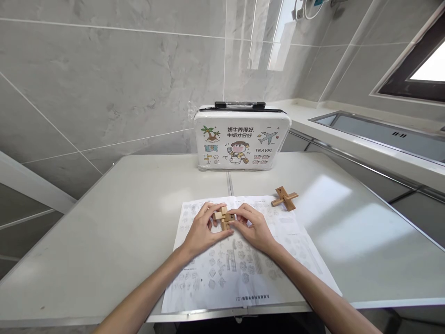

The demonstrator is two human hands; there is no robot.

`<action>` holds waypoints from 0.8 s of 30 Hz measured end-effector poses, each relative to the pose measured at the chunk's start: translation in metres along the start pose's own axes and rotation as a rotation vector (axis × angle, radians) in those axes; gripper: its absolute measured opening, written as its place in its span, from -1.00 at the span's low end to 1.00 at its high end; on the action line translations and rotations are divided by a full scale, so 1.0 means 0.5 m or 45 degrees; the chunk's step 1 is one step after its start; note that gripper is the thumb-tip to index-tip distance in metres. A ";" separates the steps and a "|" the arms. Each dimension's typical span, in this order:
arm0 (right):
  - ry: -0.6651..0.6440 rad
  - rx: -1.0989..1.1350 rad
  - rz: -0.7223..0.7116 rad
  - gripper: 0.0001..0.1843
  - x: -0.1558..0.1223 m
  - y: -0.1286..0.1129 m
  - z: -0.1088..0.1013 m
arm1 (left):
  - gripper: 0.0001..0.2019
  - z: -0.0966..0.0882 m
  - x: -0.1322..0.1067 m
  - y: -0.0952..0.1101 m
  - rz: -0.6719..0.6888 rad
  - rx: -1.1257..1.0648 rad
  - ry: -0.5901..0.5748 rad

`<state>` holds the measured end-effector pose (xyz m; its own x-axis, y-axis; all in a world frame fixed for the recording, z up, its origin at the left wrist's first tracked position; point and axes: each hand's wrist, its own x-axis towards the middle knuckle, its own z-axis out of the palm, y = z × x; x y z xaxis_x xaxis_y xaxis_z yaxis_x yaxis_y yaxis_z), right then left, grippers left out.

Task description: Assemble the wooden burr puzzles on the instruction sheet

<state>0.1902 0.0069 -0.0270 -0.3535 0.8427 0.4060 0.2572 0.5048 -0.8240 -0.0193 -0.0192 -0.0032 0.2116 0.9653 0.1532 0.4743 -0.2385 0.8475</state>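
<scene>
A small wooden interlocking puzzle (224, 223), made of light and darker brown blocks, is between my hands above a printed sheet (222, 273). My left hand (205, 230) closes round its left side, with the thumb under the near edge and the index finger at the far edge. From the right, my right hand (253, 227) pinches a darker block marked with a character. The sheet carries small diagrams of puzzle shapes. Farther right, at the sheet's edge, lies a cross-shaped set of brown wooden pieces (285, 198), one marked with a figure.
A white carrying case (243, 139) with cartoon prints and a black handle stands at the table's back. The white folding table (139, 195) has a seam down its middle. A counter with a sink (382, 134) runs along the right, and a tiled wall rises behind.
</scene>
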 end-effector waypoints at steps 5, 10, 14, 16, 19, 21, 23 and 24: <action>0.026 0.063 -0.013 -0.79 0.002 0.002 0.002 | -0.34 -0.001 0.003 0.003 0.001 -0.010 -0.017; 0.063 0.097 -0.063 -0.80 0.002 0.008 0.007 | -0.36 -0.003 0.003 0.006 -0.044 -0.005 -0.051; 0.049 0.106 -0.086 -0.82 0.002 0.010 0.008 | -0.38 -0.005 0.001 0.007 -0.046 0.028 -0.123; 0.042 0.106 -0.086 -0.82 0.003 0.010 0.008 | -0.39 -0.005 -0.001 0.007 -0.037 0.033 -0.134; 0.028 0.103 -0.059 -0.81 0.002 0.011 0.011 | -0.41 -0.002 -0.002 0.005 -0.022 0.033 -0.117; 0.023 0.094 -0.018 -0.80 0.002 0.010 0.013 | -0.42 0.000 -0.002 0.003 -0.012 0.040 -0.101; 0.021 0.077 0.023 -0.78 0.001 0.008 0.015 | -0.42 0.001 -0.002 0.001 -0.001 0.061 -0.081; 0.019 0.066 0.039 -0.77 0.000 0.006 0.016 | -0.42 0.001 -0.003 0.000 0.007 0.079 -0.072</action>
<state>0.1837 0.0070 -0.0324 -0.3324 0.8606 0.3858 0.2207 0.4686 -0.8554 -0.0191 -0.0206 -0.0039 0.2611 0.9569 0.1274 0.5244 -0.2514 0.8135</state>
